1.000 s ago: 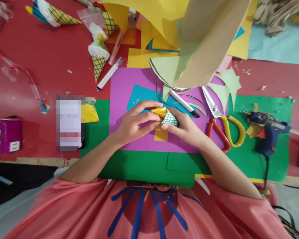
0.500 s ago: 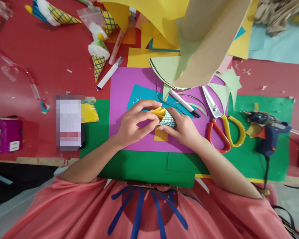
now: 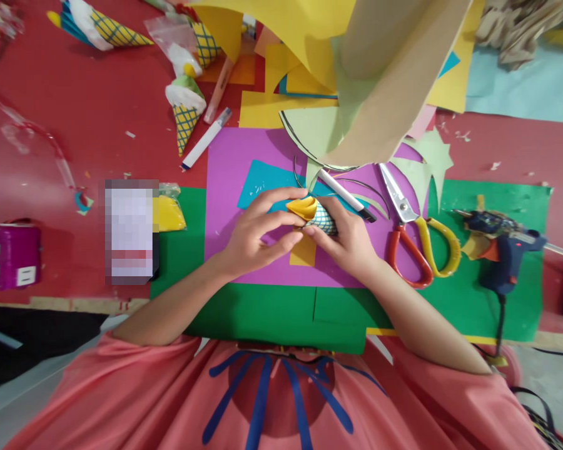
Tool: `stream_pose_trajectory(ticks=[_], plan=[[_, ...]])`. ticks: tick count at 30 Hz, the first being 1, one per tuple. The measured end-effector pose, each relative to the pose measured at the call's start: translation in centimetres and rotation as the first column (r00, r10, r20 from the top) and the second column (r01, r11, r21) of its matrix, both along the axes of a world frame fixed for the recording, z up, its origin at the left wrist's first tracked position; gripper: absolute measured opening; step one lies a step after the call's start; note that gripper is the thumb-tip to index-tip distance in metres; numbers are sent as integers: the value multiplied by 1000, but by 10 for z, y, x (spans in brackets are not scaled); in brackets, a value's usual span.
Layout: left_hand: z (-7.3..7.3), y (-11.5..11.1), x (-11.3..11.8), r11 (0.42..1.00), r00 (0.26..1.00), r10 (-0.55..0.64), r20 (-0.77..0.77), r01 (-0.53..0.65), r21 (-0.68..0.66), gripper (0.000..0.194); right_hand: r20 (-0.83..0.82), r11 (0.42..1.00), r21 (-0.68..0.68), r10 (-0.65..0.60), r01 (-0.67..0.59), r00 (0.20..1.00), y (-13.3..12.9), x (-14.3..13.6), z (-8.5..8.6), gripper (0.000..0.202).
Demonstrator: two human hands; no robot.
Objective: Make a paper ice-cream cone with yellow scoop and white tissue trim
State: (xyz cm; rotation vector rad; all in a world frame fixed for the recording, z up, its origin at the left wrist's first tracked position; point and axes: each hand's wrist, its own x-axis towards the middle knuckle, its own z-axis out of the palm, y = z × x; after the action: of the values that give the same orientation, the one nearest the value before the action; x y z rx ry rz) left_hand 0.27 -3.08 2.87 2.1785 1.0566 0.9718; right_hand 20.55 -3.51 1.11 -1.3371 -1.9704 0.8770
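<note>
Over the purple sheet (image 3: 244,269) is a small rolled paper cone (image 3: 323,219), yellow inside with a blue grid on its pale outside. Its yellow mouth faces left, and the pointed end is hidden in my right hand (image 3: 349,234), which is wrapped round the grid side with the thumb along the near edge. At the mouth, my left hand (image 3: 258,234) has its thumb and fingers curled against the rim. A small yellow paper strip (image 3: 303,253) and a blue sheet (image 3: 263,181) lie beneath the hands. Just beyond them is a white marker (image 3: 344,194).
Scissors (image 3: 406,219) with red and yellow handles lie right of my hands, and a glue gun (image 3: 509,250) farther right. Curled card (image 3: 394,94) rises at the back. At left are a blurred-out phone (image 3: 130,231), a finished paper cone (image 3: 186,119) and a purple box (image 3: 12,256).
The cone has turned slightly, so its yellow mouth shows wider. My right thumb has shifted towards the rim, and the left fingers stay at the mouth.
</note>
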Motion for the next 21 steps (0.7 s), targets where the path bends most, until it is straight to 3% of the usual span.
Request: stream_pose_trajectory(ticks=[5, 9, 12, 18, 21], plan=[[-6, 2, -1, 983, 1000, 12, -24, -7, 186, 9, -185, 996, -77, 20, -35, 982, 3, 3, -1, 46], [-8, 5, -5, 970, 999, 11, -36, -1, 243, 5, -361, 969, -205, 57, -138, 931, 4, 6, 3, 53], [-8, 6, -7, 962, 999, 23, -31, -13, 272, 5, -434, 954, -220, 91, -204, 896, 6, 8, 4, 54], [-8, 4, -6, 964, 987, 109, 114, -133, 231, 13, -282, 994, 61, 104, -90, 954, 8, 8, 3, 49], [-9, 4, -6, 945, 986, 107, 127, -141, 296, 15, -206, 983, 170, 99, -64, 974, 6, 6, 1, 46]])
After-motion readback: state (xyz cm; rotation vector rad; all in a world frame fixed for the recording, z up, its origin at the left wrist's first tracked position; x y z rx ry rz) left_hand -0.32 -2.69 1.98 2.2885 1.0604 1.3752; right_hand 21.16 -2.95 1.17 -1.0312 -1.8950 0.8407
